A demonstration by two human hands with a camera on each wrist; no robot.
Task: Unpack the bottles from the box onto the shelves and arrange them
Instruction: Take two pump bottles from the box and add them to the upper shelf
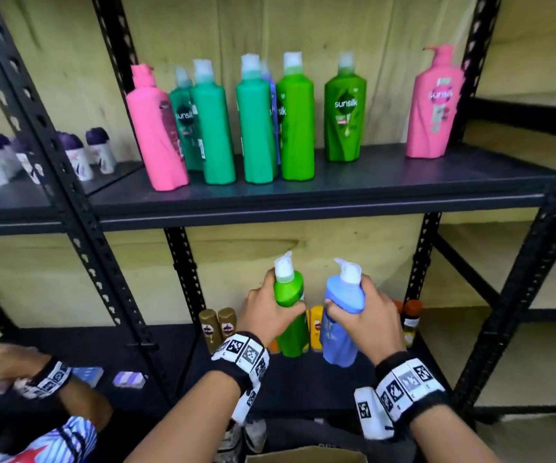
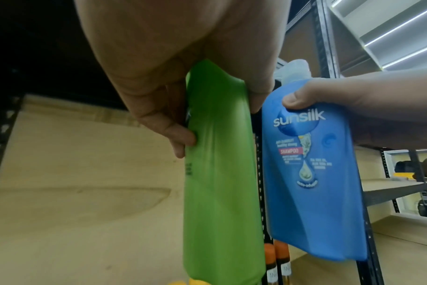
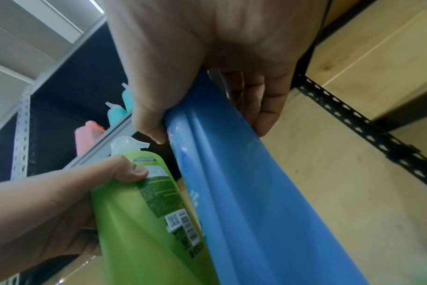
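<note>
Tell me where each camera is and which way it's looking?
Head: worn on the head, looks forward and down at the black shelf; both forearms, the left hand and right hand show.
Left wrist: looks along the left hand at the green shampoo bottle in its grip; palm and fingers show.
Right wrist: looks along the right hand at the blue shampoo bottle; palm and fingers show.
Shared: both wrist views show both bottles and the other hand.
</note>
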